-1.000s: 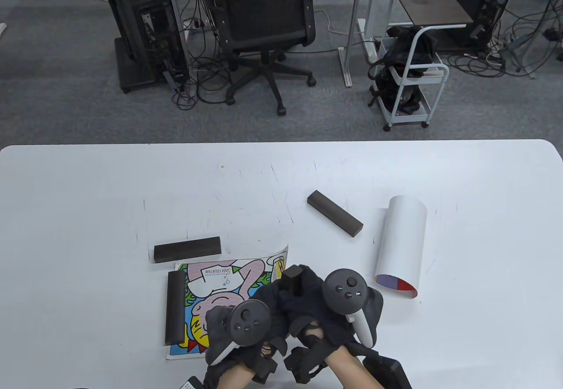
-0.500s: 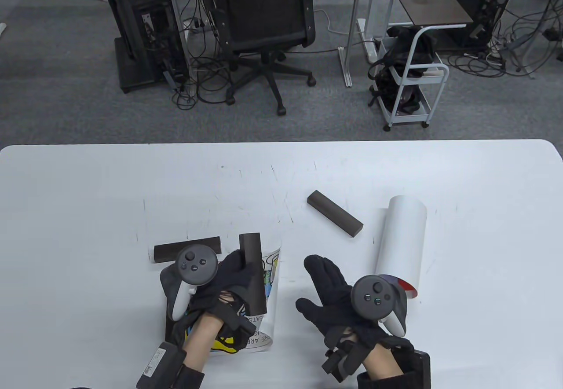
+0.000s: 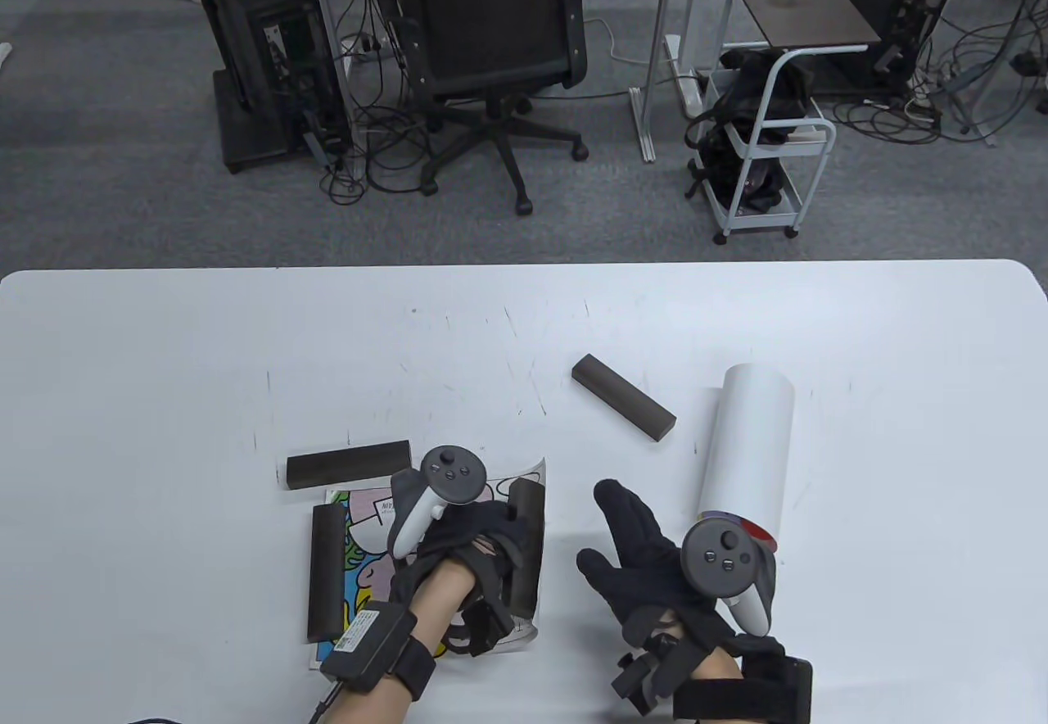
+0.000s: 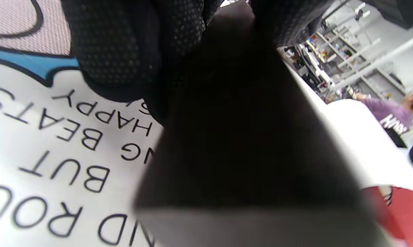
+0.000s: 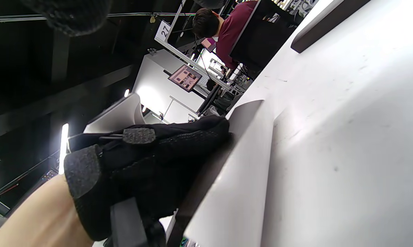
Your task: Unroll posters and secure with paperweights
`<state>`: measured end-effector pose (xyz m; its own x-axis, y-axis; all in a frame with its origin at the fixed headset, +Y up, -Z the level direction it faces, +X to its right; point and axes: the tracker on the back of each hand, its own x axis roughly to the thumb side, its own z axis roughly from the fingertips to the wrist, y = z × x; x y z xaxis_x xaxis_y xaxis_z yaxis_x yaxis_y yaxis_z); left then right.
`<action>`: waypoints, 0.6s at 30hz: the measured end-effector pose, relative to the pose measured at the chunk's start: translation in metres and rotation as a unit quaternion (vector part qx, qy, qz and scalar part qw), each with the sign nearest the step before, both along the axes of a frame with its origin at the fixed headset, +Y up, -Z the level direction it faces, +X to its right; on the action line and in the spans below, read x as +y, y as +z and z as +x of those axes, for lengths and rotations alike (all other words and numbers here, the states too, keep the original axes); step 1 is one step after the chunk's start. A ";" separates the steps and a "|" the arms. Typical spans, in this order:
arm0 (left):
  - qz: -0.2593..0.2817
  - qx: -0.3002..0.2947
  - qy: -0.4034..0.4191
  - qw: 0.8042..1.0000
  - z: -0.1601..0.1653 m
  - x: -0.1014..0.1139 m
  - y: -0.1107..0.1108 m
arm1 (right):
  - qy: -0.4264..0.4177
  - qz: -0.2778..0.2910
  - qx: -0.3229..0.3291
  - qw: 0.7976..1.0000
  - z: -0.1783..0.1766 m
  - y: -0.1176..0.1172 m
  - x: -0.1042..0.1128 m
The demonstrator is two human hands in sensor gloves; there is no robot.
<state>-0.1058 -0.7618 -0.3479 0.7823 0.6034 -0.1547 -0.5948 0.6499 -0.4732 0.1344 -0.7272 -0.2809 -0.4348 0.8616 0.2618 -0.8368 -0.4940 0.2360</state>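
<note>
Left hand (image 3: pixel 467 536) moved dark rectangular block (image 3: pixel 526 548) onto glossy poster (image 3: pixel 360 527) edge.

Poster (image 4: pixel 38 144) under the left hand (image 4: pixel 131 51): black caps, upside down in the wrist view, partly covered by the glove: "BEATS", "HAPPY", "BUT", plus cut-off bits "...ND ROU..." and "...NG". Table view shows the same poster (image 3: pixel 364 515) w/ small print by the left hand, too small to read. Behind the left hand in the right wrist view, a white tag (image 5: pixel 164 31) hangs w/ no. "27".
</note>
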 end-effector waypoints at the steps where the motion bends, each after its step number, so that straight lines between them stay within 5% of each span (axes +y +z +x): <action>1: 0.003 -0.005 -0.006 1.000 0.003 -0.001 0.000 | 0.002 -0.002 0.000 1.000 0.000 0.000 0.000; 18: 0.142 -0.055 -0.252 0.956 0.030 0.002 0.016 | 0.034 -0.029 -0.011 0.999 -0.001 -0.003 -0.009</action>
